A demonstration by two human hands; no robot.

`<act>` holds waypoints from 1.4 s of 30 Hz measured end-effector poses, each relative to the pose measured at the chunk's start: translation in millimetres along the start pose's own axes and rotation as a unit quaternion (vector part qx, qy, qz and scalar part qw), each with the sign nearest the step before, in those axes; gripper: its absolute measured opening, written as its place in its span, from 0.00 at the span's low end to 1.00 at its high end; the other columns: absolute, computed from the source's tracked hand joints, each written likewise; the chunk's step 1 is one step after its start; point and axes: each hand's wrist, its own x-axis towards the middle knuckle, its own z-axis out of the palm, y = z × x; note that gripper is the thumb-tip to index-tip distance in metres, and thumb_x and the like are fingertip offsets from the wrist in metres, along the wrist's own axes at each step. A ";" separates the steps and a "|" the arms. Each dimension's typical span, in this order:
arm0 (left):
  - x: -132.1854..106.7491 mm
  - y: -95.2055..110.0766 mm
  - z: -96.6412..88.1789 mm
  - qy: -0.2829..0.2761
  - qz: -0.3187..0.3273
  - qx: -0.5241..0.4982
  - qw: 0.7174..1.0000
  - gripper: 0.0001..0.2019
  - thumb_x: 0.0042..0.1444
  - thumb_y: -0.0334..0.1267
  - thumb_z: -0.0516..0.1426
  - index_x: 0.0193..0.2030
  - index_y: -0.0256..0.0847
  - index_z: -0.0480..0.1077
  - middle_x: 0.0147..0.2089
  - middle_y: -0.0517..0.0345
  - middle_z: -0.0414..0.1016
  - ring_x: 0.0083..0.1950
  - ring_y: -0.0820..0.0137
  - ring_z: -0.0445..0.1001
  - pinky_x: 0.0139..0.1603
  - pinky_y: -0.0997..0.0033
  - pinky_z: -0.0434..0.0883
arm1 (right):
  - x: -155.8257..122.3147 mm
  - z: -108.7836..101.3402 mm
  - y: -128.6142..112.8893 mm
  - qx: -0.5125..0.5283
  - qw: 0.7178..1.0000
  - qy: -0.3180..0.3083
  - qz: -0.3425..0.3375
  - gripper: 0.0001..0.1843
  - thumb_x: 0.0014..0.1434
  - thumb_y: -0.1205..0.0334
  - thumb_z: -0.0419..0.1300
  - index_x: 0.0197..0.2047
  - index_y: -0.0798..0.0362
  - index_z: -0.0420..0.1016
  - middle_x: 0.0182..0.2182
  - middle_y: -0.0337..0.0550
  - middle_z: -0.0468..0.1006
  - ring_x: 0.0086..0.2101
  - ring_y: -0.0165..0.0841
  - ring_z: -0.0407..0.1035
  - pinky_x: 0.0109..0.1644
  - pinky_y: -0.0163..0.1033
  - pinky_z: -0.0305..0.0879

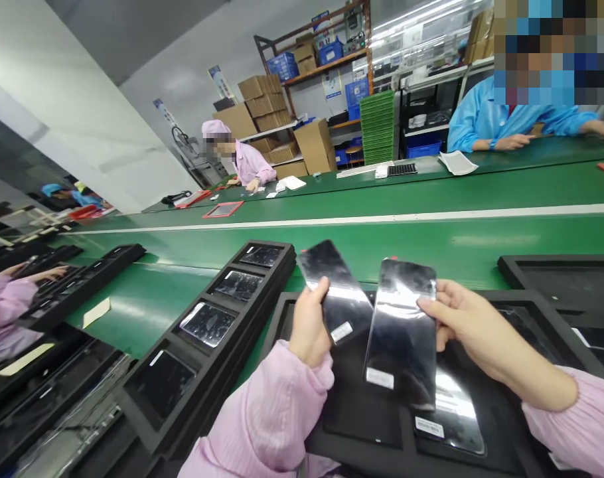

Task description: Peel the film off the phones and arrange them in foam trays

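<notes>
My left hand [309, 322] grips a glossy black phone screen panel [332, 279] by its lower edge and holds it tilted to the left. My right hand [461, 318] holds a second black screen panel [401, 332] by its upper right edge, fingers curled round it. Both panels carry small white labels near the bottom. They hover over a black foam tray [486, 411] in front of me, where another panel [451, 411] lies in a slot. Both sleeves are pink.
A stack of black trays [217, 318] with several screens stands at my left. More trays sit at the right [555, 272] and far left. A green conveyor belt [381, 232] runs across. Workers in pink [245, 159] and blue [506, 119] sit beyond it, before shelves of cardboard boxes.
</notes>
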 end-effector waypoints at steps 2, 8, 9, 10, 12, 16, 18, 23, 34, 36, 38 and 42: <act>7.3 18.2 -3.5 0.071 0.076 -0.061 0.993 0.02 0.52 0.29 0.55 0.31 0.39 0.67 0.27 0.63 0.75 0.28 0.73 0.74 0.35 0.73 0.71 | 3.6 1.3 1.8 0.015 0.999 0.035 -0.002 0.27 0.38 0.48 0.66 0.37 0.54 0.64 0.17 0.29 0.62 0.14 0.26 0.60 0.15 0.32 0.62; -7.6 21.9 -5.6 0.006 0.074 -0.041 0.996 0.10 0.43 0.26 0.58 0.34 0.41 0.69 0.28 0.63 0.75 0.29 0.73 0.74 0.34 0.73 0.70 | 4.7 18.8 28.6 -0.155 0.978 -0.130 0.045 0.17 0.43 0.56 0.62 0.37 0.53 0.69 0.21 0.35 0.70 0.17 0.30 0.66 0.18 0.33 0.61; -13.6 15.9 -4.7 -0.028 0.047 -0.013 0.998 0.11 0.41 0.26 0.58 0.33 0.41 0.69 0.28 0.63 0.75 0.29 0.72 0.74 0.34 0.72 0.70 | 5.5 18.3 31.1 -0.215 0.965 -0.148 0.020 0.14 0.44 0.56 0.61 0.35 0.53 0.71 0.20 0.36 0.70 0.16 0.30 0.65 0.17 0.33 0.59; -19.6 9.3 -3.8 -0.063 0.013 0.015 0.998 0.11 0.40 0.27 0.59 0.33 0.40 0.69 0.29 0.62 0.75 0.29 0.71 0.73 0.35 0.71 0.70 | 6.9 15.9 31.5 -0.262 0.954 -0.148 -0.014 0.12 0.46 0.54 0.59 0.32 0.53 0.72 0.19 0.36 0.70 0.15 0.29 0.63 0.17 0.33 0.56; -30.5 -4.3 -2.6 -0.135 -0.060 0.068 0.987 0.12 0.38 0.28 0.60 0.34 0.39 0.69 0.30 0.60 0.75 0.31 0.70 0.73 0.35 0.71 0.68 | 10.1 6.8 25.8 -0.289 0.948 -0.105 -0.077 0.14 0.50 0.50 0.54 0.25 0.52 0.72 0.16 0.36 0.68 0.14 0.28 0.60 0.17 0.33 0.55; -44.2 -25.1 -4.2 -0.251 -0.151 0.164 0.942 0.18 0.38 0.29 0.60 0.40 0.38 0.70 0.34 0.57 0.74 0.36 0.68 0.71 0.39 0.70 0.65 | 12.2 -12.3 2.3 -0.186 0.977 0.025 -0.104 0.24 0.50 0.39 0.53 0.32 0.52 0.74 0.19 0.39 0.71 0.19 0.31 0.64 0.23 0.35 0.63; -46.7 -29.8 -6.1 -0.289 -0.154 0.203 0.923 0.20 0.38 0.29 0.60 0.43 0.39 0.70 0.36 0.58 0.73 0.38 0.67 0.70 0.42 0.68 0.64 | 9.9 -15.6 -5.5 -0.162 0.979 0.038 -0.122 0.26 0.46 0.38 0.58 0.37 0.52 0.75 0.28 0.44 0.75 0.28 0.36 0.69 0.29 0.38 0.68; -45.4 -26.3 -6.6 -0.347 -0.134 0.279 0.886 0.29 0.38 0.25 0.55 0.52 0.43 0.67 0.42 0.58 0.73 0.43 0.65 0.70 0.47 0.66 0.64 | 5.9 -10.9 -6.1 -0.184 0.965 -0.007 -0.187 0.14 0.46 0.47 0.61 0.27 0.49 0.77 0.32 0.45 0.75 0.33 0.39 0.70 0.31 0.38 0.69; -39.6 -25.2 -19.5 -0.317 -0.081 0.388 0.862 0.40 0.46 0.30 0.56 0.66 0.46 0.45 0.67 0.56 0.53 0.67 0.62 0.50 0.65 0.62 0.47 | 2.5 -19.6 -4.6 -0.194 0.938 0.009 -0.287 0.14 0.52 0.50 0.61 0.20 0.48 0.74 0.33 0.45 0.76 0.36 0.40 0.70 0.41 0.42 0.68; -39.4 -25.4 -21.2 -0.282 -0.035 0.421 0.861 0.27 0.48 0.32 0.55 0.57 0.49 0.65 0.59 0.56 0.66 0.60 0.60 0.61 0.64 0.59 0.50 | -1.7 -25.2 -9.4 -0.200 0.916 -0.028 -0.347 0.14 0.54 0.52 0.61 0.20 0.46 0.74 0.33 0.44 0.75 0.38 0.40 0.69 0.41 0.41 0.68; -41.6 -24.5 -22.8 -0.253 0.013 0.474 0.843 0.12 0.50 0.33 0.55 0.39 0.49 0.77 0.43 0.55 0.76 0.52 0.60 0.68 0.62 0.57 0.53 | -2.4 -29.1 -12.2 -0.172 0.927 -0.029 -0.331 0.16 0.52 0.49 0.62 0.19 0.47 0.73 0.33 0.44 0.76 0.38 0.41 0.70 0.38 0.39 0.70; -50.8 -23.9 -28.7 -0.269 0.093 0.524 0.803 0.10 0.52 0.35 0.54 0.31 0.51 0.78 0.35 0.55 0.75 0.45 0.62 0.70 0.50 0.67 0.66 | 5.3 -24.1 -7.5 -0.115 0.977 0.041 -0.173 0.19 0.45 0.41 0.62 0.30 0.48 0.76 0.33 0.46 0.77 0.31 0.39 0.70 0.34 0.40 0.69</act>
